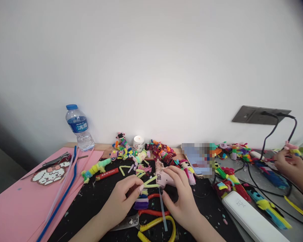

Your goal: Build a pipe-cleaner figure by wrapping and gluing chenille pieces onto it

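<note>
Black craft table (96, 201) against white wall: right hand (180, 196) grasps a pink hot-glue gun (164, 179); left hand (122, 198) pinches a yellow-green fuzzy pipe-cleaner piece (151, 183) touching the nozzle, above red-and-yellow-handled scissors (154, 222).

blurred patch (198, 159) hiding an object, scissors (151, 225) cut off at bottom edge

This is looking like a craft table in a plain room. Fuzzy little figures (159, 152) are lying in a heap behind the black mat (91, 201). Pink paper sheets (12, 208) are lying to the left of the mat, with a water bottle (78, 127) behind them. A wall socket (257, 115) is sitting far right of the mat, with cables hanging from it.
</note>
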The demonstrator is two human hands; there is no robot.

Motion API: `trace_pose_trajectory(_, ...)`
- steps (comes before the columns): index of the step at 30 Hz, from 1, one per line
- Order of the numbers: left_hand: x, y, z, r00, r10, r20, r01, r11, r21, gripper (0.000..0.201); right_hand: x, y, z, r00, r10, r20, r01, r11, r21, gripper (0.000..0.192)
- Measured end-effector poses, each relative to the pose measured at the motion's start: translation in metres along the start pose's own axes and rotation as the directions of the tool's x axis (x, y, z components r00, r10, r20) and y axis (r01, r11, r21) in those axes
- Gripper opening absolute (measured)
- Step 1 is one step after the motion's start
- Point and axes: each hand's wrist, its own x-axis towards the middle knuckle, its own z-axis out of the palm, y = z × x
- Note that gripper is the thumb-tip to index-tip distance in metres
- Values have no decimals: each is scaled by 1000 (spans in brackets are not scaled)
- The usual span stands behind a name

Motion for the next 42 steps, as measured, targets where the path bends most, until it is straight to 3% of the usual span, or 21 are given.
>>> trace_pose_trajectory(5,-1,2,4,997,20,81,-18,1000,-23,18,-2,-5,4,983,-171,61,169,985,29,39)
trace_pose_trajectory(11,0,8,3,990,-11,143,12,1000,-8,18,-1,0,9,973,-228,28,227,974,24,23)
trace_pose_trajectory(23,-2,3,6,990,-13,143,14,1000,-6,16,0,-3,6,974,-225,16,224,973,51,17)
trace_pose_trajectory(32,-1,5,5,984,-22,178,22,1000,4,16,-1,-1,6,973,-219,73,215,975,60,17)
trace_pose_trajectory(42,-1,13,-2,983,34,178,-45,997,60,13,-1,-1,5,976,-211,58,208,977,51,18)
